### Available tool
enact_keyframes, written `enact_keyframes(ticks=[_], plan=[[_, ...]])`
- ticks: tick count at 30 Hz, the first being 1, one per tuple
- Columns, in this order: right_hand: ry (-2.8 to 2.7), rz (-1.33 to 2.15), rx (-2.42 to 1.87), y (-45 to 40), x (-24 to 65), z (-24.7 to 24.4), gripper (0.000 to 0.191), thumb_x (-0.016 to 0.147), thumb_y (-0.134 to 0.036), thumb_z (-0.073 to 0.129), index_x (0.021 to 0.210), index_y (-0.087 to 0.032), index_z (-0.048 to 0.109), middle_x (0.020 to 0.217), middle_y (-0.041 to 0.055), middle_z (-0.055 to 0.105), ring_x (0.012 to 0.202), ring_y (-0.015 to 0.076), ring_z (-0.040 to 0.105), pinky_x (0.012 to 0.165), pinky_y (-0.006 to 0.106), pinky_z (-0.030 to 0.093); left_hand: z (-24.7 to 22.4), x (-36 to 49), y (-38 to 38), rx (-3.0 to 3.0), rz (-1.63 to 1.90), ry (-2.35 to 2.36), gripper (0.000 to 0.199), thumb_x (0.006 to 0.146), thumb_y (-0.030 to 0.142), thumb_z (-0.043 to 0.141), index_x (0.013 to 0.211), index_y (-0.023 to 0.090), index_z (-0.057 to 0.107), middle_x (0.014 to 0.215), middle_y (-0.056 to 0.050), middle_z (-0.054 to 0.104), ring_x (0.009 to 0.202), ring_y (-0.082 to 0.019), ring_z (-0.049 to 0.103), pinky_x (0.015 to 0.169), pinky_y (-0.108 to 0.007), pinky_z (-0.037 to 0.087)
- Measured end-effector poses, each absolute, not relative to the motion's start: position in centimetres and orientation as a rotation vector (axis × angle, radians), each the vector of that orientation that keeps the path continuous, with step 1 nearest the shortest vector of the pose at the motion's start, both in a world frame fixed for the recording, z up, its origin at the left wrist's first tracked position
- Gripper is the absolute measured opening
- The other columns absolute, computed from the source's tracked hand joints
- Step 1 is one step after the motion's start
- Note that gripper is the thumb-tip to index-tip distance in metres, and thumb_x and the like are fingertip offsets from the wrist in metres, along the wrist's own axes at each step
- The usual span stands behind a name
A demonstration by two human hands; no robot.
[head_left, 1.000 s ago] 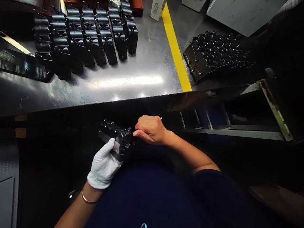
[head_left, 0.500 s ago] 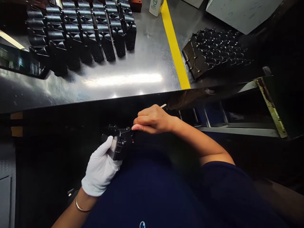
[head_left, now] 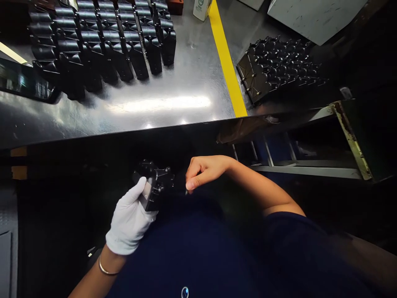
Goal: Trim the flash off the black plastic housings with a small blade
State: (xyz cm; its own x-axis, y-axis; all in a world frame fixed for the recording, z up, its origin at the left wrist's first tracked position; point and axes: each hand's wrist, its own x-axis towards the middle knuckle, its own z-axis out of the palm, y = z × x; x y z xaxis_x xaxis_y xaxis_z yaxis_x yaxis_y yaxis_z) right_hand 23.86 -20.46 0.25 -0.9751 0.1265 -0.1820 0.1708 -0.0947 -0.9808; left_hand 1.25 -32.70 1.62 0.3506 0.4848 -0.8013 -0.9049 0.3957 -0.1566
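Two hands in my feed: the gloved left hand [head_left: 132, 219] grips a black molded housing [head_left: 155, 184], thumb over its pale flat face, fingers wrapped beneath. Housing sits just past that thumb, knobbed end angled toward the bare right hand [head_left: 204, 171], not touching it. Right thumb and index finger are pressed together, pinching something slim; I get only a small tip [head_left: 186, 192] below the thumb.

Left fingers mostly hidden behind the housing; its far end melts into the dark, outline hard to read. I can't tell what the tip belongs to. Rows of black housings [head_left: 108, 45] and a white carton [head_left: 201, 9] are cut off up top.

Both hands are on the torso side of the steel bench's [head_left: 192, 82] front edge, well apart from it across a dark gap. Narrow gap between housing and right fingertips. Metal frame [head_left: 310, 172] stands beyond the right forearm.
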Motion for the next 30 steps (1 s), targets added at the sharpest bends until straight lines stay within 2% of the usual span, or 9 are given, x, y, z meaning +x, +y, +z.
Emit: enact_keyframes(ticks=[4, 6, 11, 15, 18, 22, 24, 26, 30], plan=[[2.104, -2.541, 1.365, -22.9, 21.7, -0.7, 0.071, 0.09, -0.074, 0.044, 0.086, -0.01, 0.075, 0.058, -0.0023, 0.049, 0.056, 0.0073, 0.041, 0.054, 0.023, 0.034, 1.5, 0.6, -31.7, -0.667, 1.183, 0.747, 0.056, 0.107, 0.023, 0.021, 0.092, 0.014, 0.073, 0.079, -0.008, 0.08, 0.071, -0.012, 0.077, 0.074, -0.018, 0.06], [2.027, -2.647, 1.656, -24.3, 20.3, -1.3, 0.07, 0.089, -0.074, 0.045, 0.083, -0.012, 0.075, 0.061, -0.0017, 0.049, 0.058, 0.0081, 0.041, 0.056, 0.024, 0.034, 1.6, 0.8, -31.3, -0.662, 1.257, 0.771, 0.06, 0.107, 0.02, 0.015, 0.088, 0.015, 0.072, 0.074, -0.006, 0.079, 0.066, -0.011, 0.076, 0.071, -0.016, 0.059], [2.082, -2.754, 1.883, -26.6, 18.3, -1.9, 0.053, 0.084, -0.068, 0.061, 0.086, -0.017, 0.076, 0.071, -0.0006, 0.052, 0.068, 0.0108, 0.048, 0.065, 0.027, 0.041, 1.8, 1.7, -31.1, -0.565, 1.315, 0.863, 0.069, 0.105, 0.016, 0.008, 0.079, 0.014, 0.072, 0.072, -0.006, 0.078, 0.063, -0.011, 0.075, 0.068, -0.017, 0.06], [2.121, -2.76, 1.91, -27.4, 17.6, -1.9, 0.05, 0.085, -0.066, 0.061, 0.079, -0.017, 0.07, 0.074, 0.0005, 0.055, 0.069, 0.0118, 0.052, 0.065, 0.027, 0.044, 1.8, 2.3, -31.3, -0.492, 1.279, 0.874, 0.075, 0.104, 0.015, 0.003, 0.074, 0.015, 0.072, 0.071, -0.007, 0.078, 0.07, -0.014, 0.077, 0.07, -0.021, 0.061], [2.136, -2.701, 2.074, -28.1, 16.7, -2.4, 0.05, 0.087, -0.066, 0.059, 0.076, -0.017, 0.065, 0.072, 0.0005, 0.054, 0.069, 0.0121, 0.052, 0.062, 0.026, 0.045, 1.5, 2.6, -31.4, -0.457, 1.275, 0.773, 0.077, 0.104, 0.016, 0.001, 0.077, 0.015, 0.074, 0.079, -0.009, 0.079, 0.076, -0.014, 0.077, 0.076, -0.023, 0.061], [2.134, -2.625, 2.511, -29.0, 15.8, -3.3, 0.052, 0.089, -0.067, 0.054, 0.078, -0.017, 0.063, 0.069, 0.0, 0.054, 0.064, 0.0108, 0.05, 0.06, 0.025, 0.045, 1.1, 2.5, -31.6, -0.494, 1.199, 0.546, 0.078, 0.105, 0.019, 0.0, 0.087, 0.015, 0.075, 0.083, -0.009, 0.08, 0.081, -0.012, 0.077, 0.081, -0.02, 0.059], [2.14, -2.609, 2.523, -28.9, 16.1, -3.3, 0.05, 0.093, -0.063, 0.051, 0.08, -0.016, 0.063, 0.068, 0.0, 0.056, 0.063, 0.0103, 0.05, 0.06, 0.024, 0.046, 0.9, 2.2, -31.7, -0.498, 1.161, 0.458, 0.078, 0.105, 0.022, 0.0, 0.09, 0.015, 0.076, 0.084, -0.009, 0.08, 0.084, -0.012, 0.077, 0.082, -0.018, 0.058], [2.373, -2.534, 2.272, -28.5, 17.0, -3.1, 0.046, 0.095, -0.057, 0.051, 0.082, -0.016, 0.065, 0.069, 0.0007, 0.059, 0.062, 0.0101, 0.051, 0.06, 0.024, 0.047, 0.8, 1.8, -31.7, -0.486, 1.149, 0.414, 0.078, 0.105, 0.022, 0.001, 0.094, 0.015, 0.077, 0.087, -0.01, 0.08, 0.086, -0.012, 0.077, 0.084, -0.018, 0.057], [3.078, -2.067, 1.697, -27.5, 19.4, -2.5, 0.035, 0.099, -0.04, 0.051, 0.085, -0.013, 0.069, 0.07, 0.0043, 0.064, 0.061, 0.011, 0.055, 0.057, 0.024, 0.048, 0.7, 1.1, -32.0, -0.437, 1.12, 0.413, 0.079, 0.104, 0.023, -0.001, 0.104, 0.011, 0.077, 0.1, -0.017, 0.079, 0.095, -0.014, 0.076, 0.091, -0.02, 0.054]])
